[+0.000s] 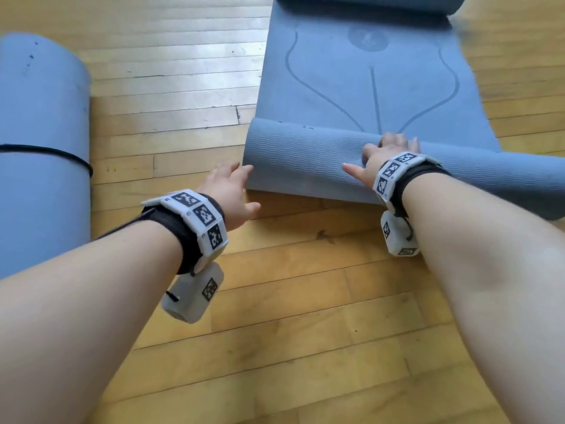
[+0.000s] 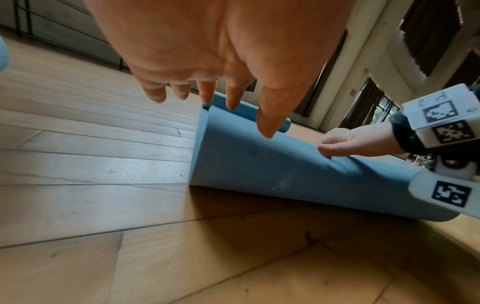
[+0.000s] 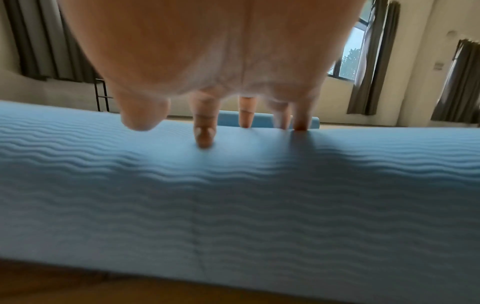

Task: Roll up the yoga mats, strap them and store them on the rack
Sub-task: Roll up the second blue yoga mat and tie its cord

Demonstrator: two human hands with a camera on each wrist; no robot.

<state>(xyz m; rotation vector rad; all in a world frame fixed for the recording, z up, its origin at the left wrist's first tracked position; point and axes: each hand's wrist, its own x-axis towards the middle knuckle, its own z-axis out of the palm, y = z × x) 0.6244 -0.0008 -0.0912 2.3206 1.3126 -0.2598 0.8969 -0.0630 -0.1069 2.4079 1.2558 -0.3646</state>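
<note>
Right hand (image 3: pixel 207 61) fingertips (image 3: pixel 205 139) pressing mat (image 3: pixel 233 205)

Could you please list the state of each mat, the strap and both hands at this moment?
Mat being rolled: near end rolled, the rest flat on the floor, far end curled up.
Rolled mat on the left: fully rolled, lying on the floor.
Black strap: wrapped round that rolled mat.
Left hand: open, fingers at the roll's left end.
Right hand: open, fingers pressing on top of the roll.
</note>
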